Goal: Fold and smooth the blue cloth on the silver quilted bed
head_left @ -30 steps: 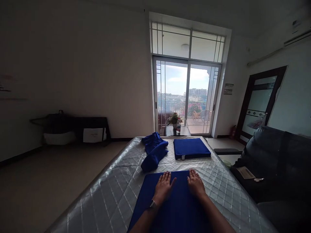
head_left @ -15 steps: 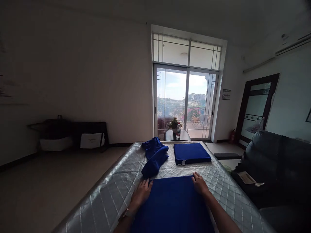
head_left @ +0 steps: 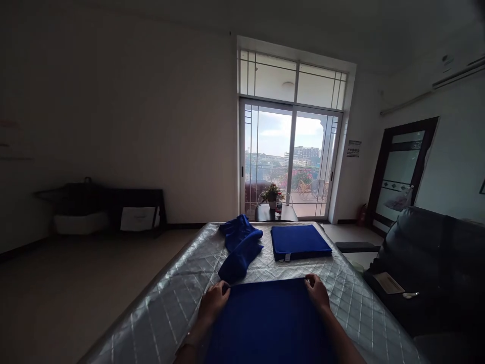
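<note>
A blue cloth (head_left: 269, 318) lies spread flat before me, running out of view at the bottom edge. My left hand (head_left: 213, 302) is closed on its far left corner, thumb against the curled fingers. At the far right corner, my right hand (head_left: 318, 292) pinches the fabric the same way. Just beyond my left hand lies a crumpled blue cloth (head_left: 241, 247), loosely twisted. To its right rests a neatly folded blue cloth (head_left: 301, 241) with a small white tag on its near edge.
A silvery quilted cover (head_left: 170, 298) lies over the table. Behind its far end stand a small dark table (head_left: 261, 215), a potted plant (head_left: 272, 193) and a bottle (head_left: 279, 206). On the right, a black leather chair (head_left: 424, 263) holds a card (head_left: 389, 283).
Both hands have gone from resting with fingers extended on the cloth's far corners to gripping them. The far edge now looks pulled straighter and slightly raised at the corners.
</note>
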`<state>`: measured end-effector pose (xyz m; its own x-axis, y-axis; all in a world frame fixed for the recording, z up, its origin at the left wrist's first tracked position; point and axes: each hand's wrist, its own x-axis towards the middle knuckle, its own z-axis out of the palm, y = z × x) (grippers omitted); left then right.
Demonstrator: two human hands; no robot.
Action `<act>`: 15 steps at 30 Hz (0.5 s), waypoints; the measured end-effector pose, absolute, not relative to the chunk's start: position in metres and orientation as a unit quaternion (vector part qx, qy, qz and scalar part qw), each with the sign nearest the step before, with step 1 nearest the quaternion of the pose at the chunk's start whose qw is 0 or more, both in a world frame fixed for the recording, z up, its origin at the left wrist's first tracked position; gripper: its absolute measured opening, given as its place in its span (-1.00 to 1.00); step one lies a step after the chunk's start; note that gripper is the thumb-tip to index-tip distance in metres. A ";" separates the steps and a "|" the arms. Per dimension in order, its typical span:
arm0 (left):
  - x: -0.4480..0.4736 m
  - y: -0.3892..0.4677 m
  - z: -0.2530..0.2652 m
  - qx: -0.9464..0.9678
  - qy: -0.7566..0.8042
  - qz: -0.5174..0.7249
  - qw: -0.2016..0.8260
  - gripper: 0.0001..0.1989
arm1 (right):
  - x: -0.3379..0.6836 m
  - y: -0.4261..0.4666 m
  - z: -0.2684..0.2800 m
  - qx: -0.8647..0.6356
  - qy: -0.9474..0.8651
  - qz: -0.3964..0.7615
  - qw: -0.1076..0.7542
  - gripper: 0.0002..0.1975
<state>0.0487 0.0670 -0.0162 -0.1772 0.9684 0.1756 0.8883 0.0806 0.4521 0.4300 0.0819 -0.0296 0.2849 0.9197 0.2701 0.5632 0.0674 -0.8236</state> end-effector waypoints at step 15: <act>0.050 0.039 0.038 0.617 0.656 0.402 0.165 -0.67 | 0.429 0.035 0.029 -0.536 -0.578 0.248 0.564 -0.64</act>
